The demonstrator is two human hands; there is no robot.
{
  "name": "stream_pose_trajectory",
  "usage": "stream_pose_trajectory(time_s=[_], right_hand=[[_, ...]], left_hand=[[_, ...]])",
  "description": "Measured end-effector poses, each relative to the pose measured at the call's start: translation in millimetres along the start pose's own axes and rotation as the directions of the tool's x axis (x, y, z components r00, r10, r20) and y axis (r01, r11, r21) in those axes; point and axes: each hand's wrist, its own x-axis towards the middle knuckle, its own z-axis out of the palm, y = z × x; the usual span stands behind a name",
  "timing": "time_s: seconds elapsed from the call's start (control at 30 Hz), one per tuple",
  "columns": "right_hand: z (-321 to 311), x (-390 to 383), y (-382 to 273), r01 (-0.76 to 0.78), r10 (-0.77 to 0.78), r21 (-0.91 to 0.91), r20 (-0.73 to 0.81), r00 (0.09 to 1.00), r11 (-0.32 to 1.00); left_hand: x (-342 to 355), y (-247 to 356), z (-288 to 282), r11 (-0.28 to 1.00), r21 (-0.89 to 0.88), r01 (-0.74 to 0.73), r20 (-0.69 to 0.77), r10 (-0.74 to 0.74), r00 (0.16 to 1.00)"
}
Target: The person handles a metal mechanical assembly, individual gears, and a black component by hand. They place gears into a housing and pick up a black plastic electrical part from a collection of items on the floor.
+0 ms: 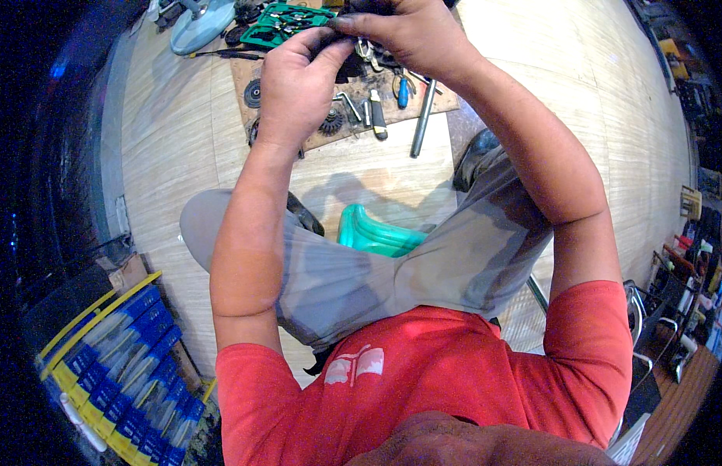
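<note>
Both my hands meet at the top of the view, above a brown board with tools. My left hand (pixel 300 74) has its thumb and fingers pinched together beside the other hand. Close against it, my right hand (pixel 414 37) is closed too, its thumb pointing left and its fingertips partly cut off by the upper edge. The fingertips look blackened. Whatever sits between the fingers is small or dark and hidden. Just under the hands lie a shiny metal part (pixel 366 53), a hex key (pixel 348 104) and a dark toothed gear (pixel 330 121).
On the board (pixel 446 102) lie a black utility knife (pixel 378 116), a blue-handled screwdriver (pixel 403 93) and a metal tube (pixel 424 123). A green tool case (pixel 279 25) is behind. A green stool (pixel 380 235) stands between my legs; blue bins (pixel 128 373) stand lower left.
</note>
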Motion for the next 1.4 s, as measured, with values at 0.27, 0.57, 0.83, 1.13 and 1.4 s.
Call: stream_pose_trajectory(time_s=[0.27, 0.57, 0.83, 1.13, 1.4], right_hand=[[-2.1, 0.1, 0.6, -0.007, 0.006, 0.015, 0.018, 1.0, 1.0], [2.4, -5.3, -8.3, -0.035, 0.026, -0.17, -0.056, 0.998, 0.985], [-0.3, -0.9, -1.0, -0.01, 0.009, 0.023, 0.035, 0.999, 1.0], [2.2, -1.2, -0.9, 0.034, -0.039, -0.097, -0.041, 0.998, 0.995], [-5.4, -0.3, -3.4, 0.007, -0.012, 0.078, 0.068, 0.998, 0.997]], left_hand=[[-0.9, 3.3, -2.2, 0.998, 0.051, -0.031, -0.002, 0.031, 1.0], [-4.8, 6.4, 0.3, 0.991, 0.131, -0.016, -0.034, 0.021, 0.999], [-1.6, 3.0, -4.3, 0.988, 0.143, -0.066, -0.016, 0.069, 0.997], [-4.5, 10.1, -2.4, 0.983, 0.181, 0.014, -0.02, -0.01, 1.0], [0.3, 3.2, -8.2, 1.0, -0.029, -0.012, 0.069, 0.014, 0.998]])
